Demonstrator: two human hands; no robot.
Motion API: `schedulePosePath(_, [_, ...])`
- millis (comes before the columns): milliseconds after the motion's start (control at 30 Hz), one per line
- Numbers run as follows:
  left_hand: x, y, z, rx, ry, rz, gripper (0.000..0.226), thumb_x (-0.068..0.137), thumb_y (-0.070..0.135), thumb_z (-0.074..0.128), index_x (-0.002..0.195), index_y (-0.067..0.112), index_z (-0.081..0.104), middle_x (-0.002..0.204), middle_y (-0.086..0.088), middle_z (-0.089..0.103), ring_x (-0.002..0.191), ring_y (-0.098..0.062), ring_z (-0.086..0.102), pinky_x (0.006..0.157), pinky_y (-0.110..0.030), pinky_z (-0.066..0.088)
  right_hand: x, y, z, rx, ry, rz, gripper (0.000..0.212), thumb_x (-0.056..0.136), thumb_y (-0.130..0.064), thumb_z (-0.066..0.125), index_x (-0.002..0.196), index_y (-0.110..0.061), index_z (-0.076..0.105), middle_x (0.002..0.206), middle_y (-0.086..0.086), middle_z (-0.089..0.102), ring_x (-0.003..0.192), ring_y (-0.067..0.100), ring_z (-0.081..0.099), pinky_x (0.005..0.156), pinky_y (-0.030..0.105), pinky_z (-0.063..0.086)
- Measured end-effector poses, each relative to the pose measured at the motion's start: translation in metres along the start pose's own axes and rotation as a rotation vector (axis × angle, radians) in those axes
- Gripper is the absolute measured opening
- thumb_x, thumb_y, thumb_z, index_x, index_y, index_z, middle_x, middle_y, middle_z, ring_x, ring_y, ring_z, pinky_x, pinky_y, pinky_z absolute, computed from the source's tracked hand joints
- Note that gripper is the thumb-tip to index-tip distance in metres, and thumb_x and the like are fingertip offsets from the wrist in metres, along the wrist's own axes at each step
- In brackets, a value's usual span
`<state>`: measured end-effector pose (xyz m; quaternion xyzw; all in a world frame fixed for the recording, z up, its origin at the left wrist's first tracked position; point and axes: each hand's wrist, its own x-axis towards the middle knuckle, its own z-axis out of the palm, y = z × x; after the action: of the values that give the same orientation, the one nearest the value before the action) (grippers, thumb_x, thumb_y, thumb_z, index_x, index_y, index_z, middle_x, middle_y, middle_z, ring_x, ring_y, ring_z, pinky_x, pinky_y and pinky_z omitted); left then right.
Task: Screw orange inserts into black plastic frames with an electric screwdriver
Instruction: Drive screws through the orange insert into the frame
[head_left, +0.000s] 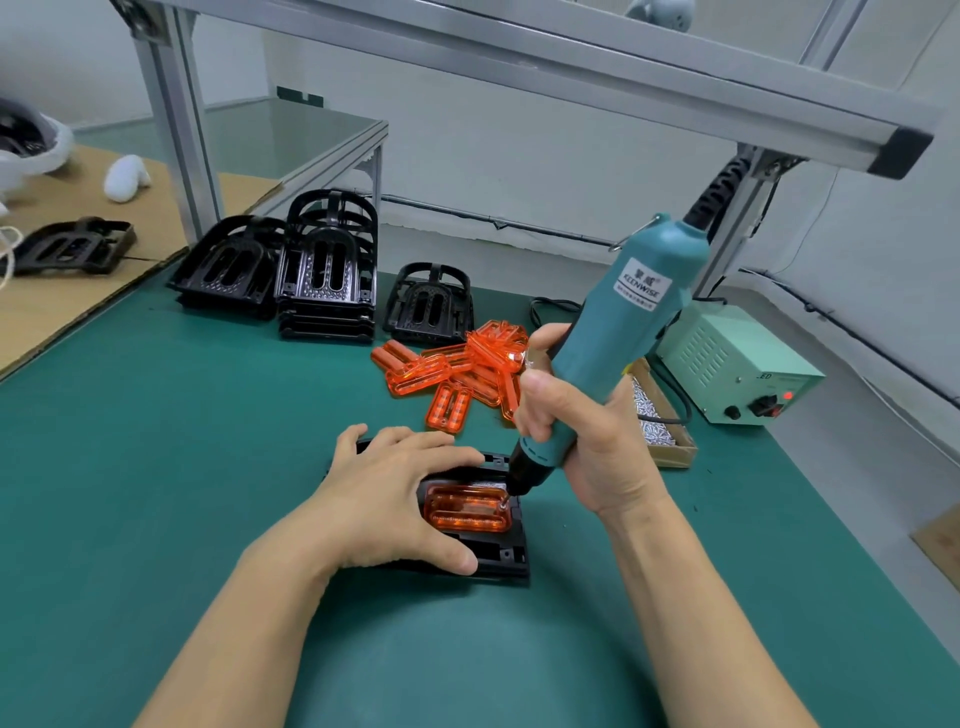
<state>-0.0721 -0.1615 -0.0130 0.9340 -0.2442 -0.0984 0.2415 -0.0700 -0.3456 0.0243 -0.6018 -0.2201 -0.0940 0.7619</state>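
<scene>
Driving item: right hand (566, 431) gripping electric screwdriver (613, 338), bit at orange insert's (470, 508) two-o'clock corner; left hand (395, 493) flat, pressing black frame (501, 556) at mat centre; risk: tilted bit may cam out, gouging insert.

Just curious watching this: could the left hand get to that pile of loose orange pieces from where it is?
Probably yes: the left hand only presses the black frame, and bare mat lies between it and the orange pile.

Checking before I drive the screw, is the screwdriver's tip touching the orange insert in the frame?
Touching. The head view shows the electric screwdriver tip meeting the upper right corner of the orange insert, with no gap visible.
</scene>
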Motion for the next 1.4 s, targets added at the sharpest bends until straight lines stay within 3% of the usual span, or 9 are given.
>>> schedulePosePath(167, [0.000, 0.000, -0.001, 0.012, -0.022, -0.002, 0.053, 0.057, 0.070, 0.072, 0.107, 0.056, 0.059, 0.150, 0.025, 0.021, 0.138, 0.000, 0.007, 0.114, -0.043, -0.011, -0.001, 0.001, -0.001, 0.002, 0.009, -0.035, 0.019, 0.079, -0.011, 0.067, 0.094, -0.015, 0.058, 0.054, -0.001, 0.045, 0.043, 0.015, 0.040, 0.053, 0.028, 0.041])
schedulePosePath(433, [0.001, 0.001, -0.001, -0.021, -0.035, -0.029, 0.052, 0.054, 0.069, 0.075, 0.103, 0.055, 0.062, 0.149, 0.027, 0.021, 0.133, 0.002, 0.009, 0.114, -0.039, -0.004, -0.004, -0.009, -0.005, 0.156, 0.024, -0.113, 0.023, 0.075, -0.009, 0.064, 0.096, -0.015, 0.059, 0.050, -0.008, 0.044, 0.041, 0.011, 0.039, 0.050, 0.023, 0.040])
schedulePosePath(533, [-0.001, 0.000, -0.001, -0.063, -0.033, -0.024, 0.050, 0.052, 0.069, 0.076, 0.099, 0.056, 0.063, 0.144, 0.030, 0.022, 0.118, 0.009, 0.007, 0.112, -0.033, -0.002, -0.001, -0.024, -0.020, 0.390, 0.131, -0.180, 0.033, 0.069, -0.010, 0.074, 0.097, -0.017, 0.057, 0.051, -0.010, 0.042, 0.042, 0.005, 0.040, 0.050, 0.021, 0.041])
schedulePosePath(600, [-0.001, 0.000, 0.000, -0.053, -0.032, -0.015, 0.047, 0.053, 0.069, 0.075, 0.096, 0.058, 0.062, 0.145, 0.030, 0.022, 0.122, 0.007, 0.007, 0.113, -0.034, -0.001, -0.002, -0.029, -0.032, 0.470, 0.242, -0.227, 0.025, 0.078, -0.011, 0.070, 0.096, -0.019, 0.055, 0.051, -0.010, 0.040, 0.043, 0.004, 0.039, 0.052, 0.020, 0.040])
schedulePosePath(700, [-0.001, 0.002, 0.000, -0.061, -0.026, -0.015, 0.044, 0.049, 0.073, 0.072, 0.089, 0.061, 0.059, 0.146, 0.030, 0.021, 0.126, 0.005, 0.007, 0.112, -0.034, 0.000, -0.007, -0.028, -0.042, 0.464, 0.430, -0.251, 0.016, 0.087, -0.007, 0.047, 0.094, -0.021, 0.051, 0.051, -0.011, 0.038, 0.043, 0.003, 0.038, 0.052, 0.019, 0.039])
schedulePosePath(967, [0.007, 0.020, 0.008, 0.003, -0.036, 0.015, 0.069, 0.047, 0.079, 0.060, 0.112, 0.055, 0.056, 0.151, 0.025, 0.017, 0.139, 0.001, 0.003, 0.114, -0.043, -0.009, -0.012, -0.028, -0.059, 0.414, 0.696, -0.329, 0.022, 0.093, 0.000, 0.046, 0.091, -0.021, 0.052, 0.051, -0.009, 0.040, 0.044, 0.006, 0.039, 0.052, 0.021, 0.040])
schedulePosePath(1100, [0.022, 0.034, -0.006, -0.063, 0.137, 0.079, 0.056, 0.054, 0.079, 0.054, 0.102, 0.051, 0.062, 0.129, 0.030, 0.040, 0.126, 0.007, 0.028, 0.115, -0.040, 0.008, -0.015, -0.028, -0.067, 0.404, 0.759, -0.350, 0.022, 0.092, 0.001, 0.048, 0.091, -0.020, 0.053, 0.051, -0.009, 0.041, 0.044, 0.006, 0.040, 0.052, 0.022, 0.041])
schedulePosePath(1200, [0.057, 0.049, -0.016, -0.080, 0.358, 0.146, 0.008, 0.080, 0.040, 0.071, 0.086, 0.036, 0.073, 0.094, 0.024, 0.058, 0.102, -0.004, 0.052, 0.104, -0.043, 0.030, -0.015, -0.028, -0.068, 0.398, 0.771, -0.358, 0.020, 0.091, 0.001, 0.050, 0.091, -0.019, 0.053, 0.052, -0.008, 0.041, 0.044, 0.007, 0.040, 0.052, 0.022, 0.041])
schedulePosePath(1400, [0.128, 0.072, -0.004, 0.216, 0.339, 0.125, 0.013, 0.090, 0.028, 0.061, 0.088, 0.031, 0.073, 0.081, 0.014, 0.059, 0.088, -0.012, 0.046, 0.090, -0.034, 0.023, -0.014, -0.025, -0.068, 0.362, 0.777, -0.367, 0.017, 0.084, -0.003, 0.056, 0.091, -0.019, 0.054, 0.052, -0.007, 0.041, 0.043, 0.008, 0.041, 0.051, 0.023, 0.040])
